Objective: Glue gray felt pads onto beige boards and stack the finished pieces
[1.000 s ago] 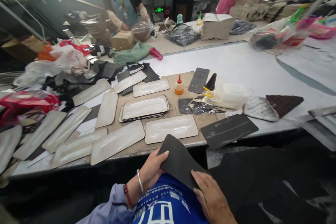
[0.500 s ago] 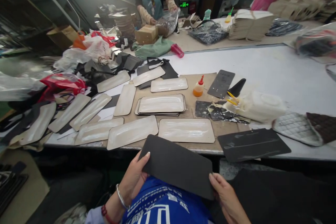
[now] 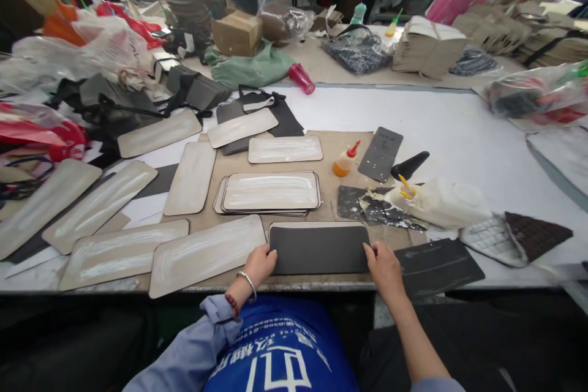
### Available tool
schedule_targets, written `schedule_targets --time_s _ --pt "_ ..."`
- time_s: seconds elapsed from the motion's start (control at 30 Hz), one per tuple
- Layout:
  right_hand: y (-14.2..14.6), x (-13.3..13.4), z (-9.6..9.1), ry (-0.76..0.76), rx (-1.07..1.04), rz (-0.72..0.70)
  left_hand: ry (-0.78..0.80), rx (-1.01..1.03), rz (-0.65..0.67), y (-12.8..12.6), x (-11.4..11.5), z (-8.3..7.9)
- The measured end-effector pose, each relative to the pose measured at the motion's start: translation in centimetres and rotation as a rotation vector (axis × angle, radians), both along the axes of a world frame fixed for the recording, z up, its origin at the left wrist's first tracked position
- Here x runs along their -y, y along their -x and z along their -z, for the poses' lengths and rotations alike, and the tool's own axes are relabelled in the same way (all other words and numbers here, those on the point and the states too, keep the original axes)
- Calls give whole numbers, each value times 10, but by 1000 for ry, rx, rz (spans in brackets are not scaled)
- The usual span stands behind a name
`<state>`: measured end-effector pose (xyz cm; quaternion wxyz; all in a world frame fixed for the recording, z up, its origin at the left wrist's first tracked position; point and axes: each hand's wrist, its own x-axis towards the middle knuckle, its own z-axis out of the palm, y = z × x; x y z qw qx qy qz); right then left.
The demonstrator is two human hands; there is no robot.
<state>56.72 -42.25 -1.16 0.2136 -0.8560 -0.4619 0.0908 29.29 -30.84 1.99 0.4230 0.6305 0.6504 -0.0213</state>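
Note:
My left hand (image 3: 260, 262) grips the left end of a black rectangular sheet (image 3: 319, 249), and my right hand (image 3: 383, 263) grips its right end. The sheet lies flat on a glue-coated beige panel (image 3: 316, 225) at the near table edge, almost covering it. Several more glue-coated beige panels (image 3: 206, 254) lie spread to the left. A stack of panels (image 3: 270, 192) sits just beyond the sheet.
An orange glue bottle (image 3: 344, 162), a white glue container with brushes (image 3: 438, 200) and another black sheet (image 3: 438, 260) lie to the right. Quilted pieces (image 3: 514, 236) sit further right. Bags and straps crowd the left. Two other people work across the table.
The black sheet was held above my lap; both hands have carried it forward and laid it on the nearest glued panel. The view has shifted closer to the table.

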Motion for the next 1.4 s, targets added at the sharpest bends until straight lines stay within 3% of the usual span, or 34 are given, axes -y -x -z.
schedule_targets --time_s 0.13,0.37,0.6,1.13,1.4 --pt "-4 -2 15 45 60 7 30 -34 34 -6 -1 4" --pt "-10 -1 23 98 55 41 88 -59 16 -7 -2 12" --pt "-7 -6 22 184 66 110 128 -74 -13 -12 -2 7" --pt "-7 -6 23 141 89 70 77 -50 -185 -16 3 10" --pt "-5 -8 21 213 117 78 81 -103 -176 -19 5 4"
